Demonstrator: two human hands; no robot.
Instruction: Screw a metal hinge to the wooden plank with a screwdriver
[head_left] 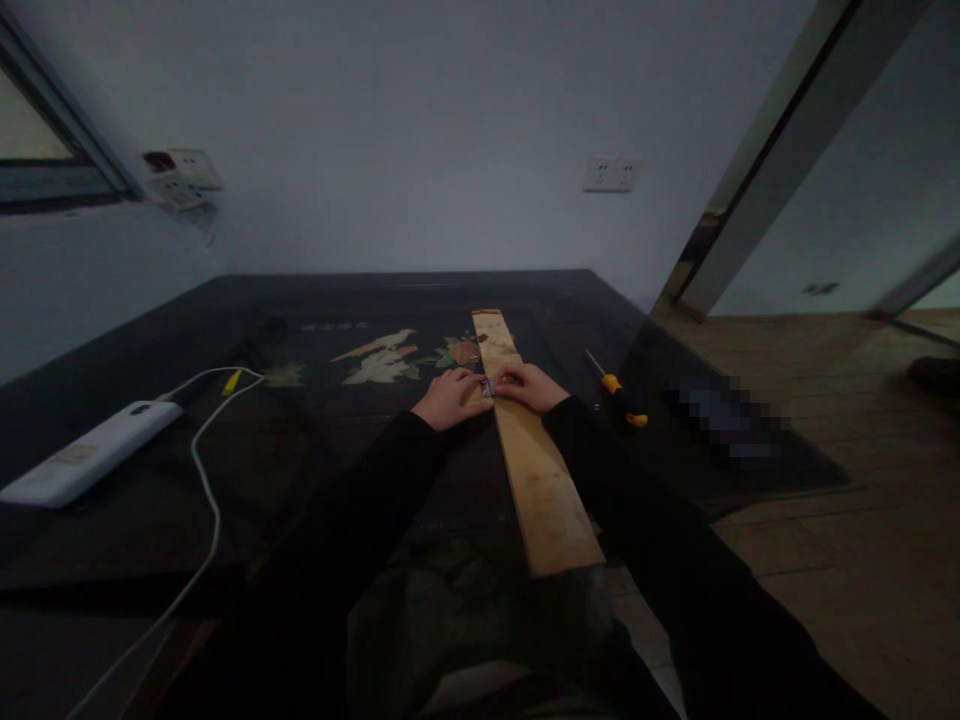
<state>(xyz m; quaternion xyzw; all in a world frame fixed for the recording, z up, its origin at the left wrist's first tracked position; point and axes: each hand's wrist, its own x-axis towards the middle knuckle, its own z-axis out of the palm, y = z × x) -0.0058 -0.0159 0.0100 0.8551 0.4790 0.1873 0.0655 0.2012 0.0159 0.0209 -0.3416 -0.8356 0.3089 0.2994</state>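
A long, narrow wooden board (546, 490) lies lengthwise on the dark table, its near end reaching past the table's front edge. On its left side, about midway along, sits a small silvery metal plate (487, 387), too small to make out fully. My left hand (450, 398) holds this plate against the board between thumb and forefinger. From the other side my right hand (531, 386) rests over the board with its fingertips pinched together at the plate. Whatever those fingertips hold is too small to tell. To the right lies a screwdriver (616, 390) with a yellow and black handle.
The dark table (390, 440) bears a bird-and-flower picture. At left lies a white power bank (94, 452) with a white cable (202, 470) trailing over the front edge. A blurred dark object (724, 420) lies at right. A wall with sockets (611, 174) stands behind.
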